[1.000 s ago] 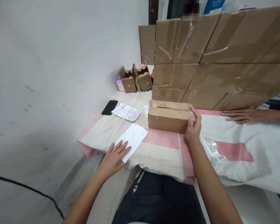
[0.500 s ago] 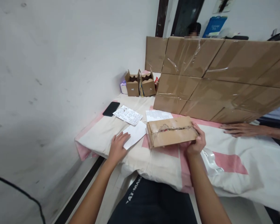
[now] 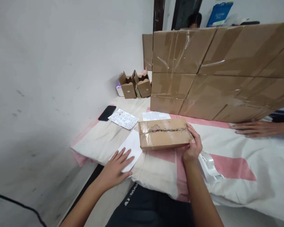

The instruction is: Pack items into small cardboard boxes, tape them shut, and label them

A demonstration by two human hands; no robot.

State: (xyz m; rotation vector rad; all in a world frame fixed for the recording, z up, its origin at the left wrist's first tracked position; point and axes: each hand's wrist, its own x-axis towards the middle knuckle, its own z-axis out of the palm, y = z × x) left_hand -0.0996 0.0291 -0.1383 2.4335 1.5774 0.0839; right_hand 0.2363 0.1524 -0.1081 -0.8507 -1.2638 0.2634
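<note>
Pink-and-white cloth point(image 3: 161, 170) lies wrinkled; the right hand point(image 3: 192, 146), grip clamped on the cardboard box point(image 3: 165, 137), should steady it; the left hand point(image 3: 117, 167), fingers apart, should press the white paper point(image 3: 133, 142) flat.

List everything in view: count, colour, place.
Long taped cardboard box: one, brown, centre
Plain paper sheet: one, white, left of box
Printed paper sheets: two, white, farther back
Rectangular phone: one, black, left
Open cardboard boxes: two, brown, back left
Taped cardboard barrier: one, brown, back right
Curved plastic object: one, white, right
Cloth cover: one, white and pink, beneath
Flat case: one, blue, beyond barrier
Thin cable: one, black, lower left
Wall: one, white, left
Another person's hand: one, far right
Own trousers: one pair, black, bottom
Left grip: one, on sheet
Right grip: one, on box
</note>
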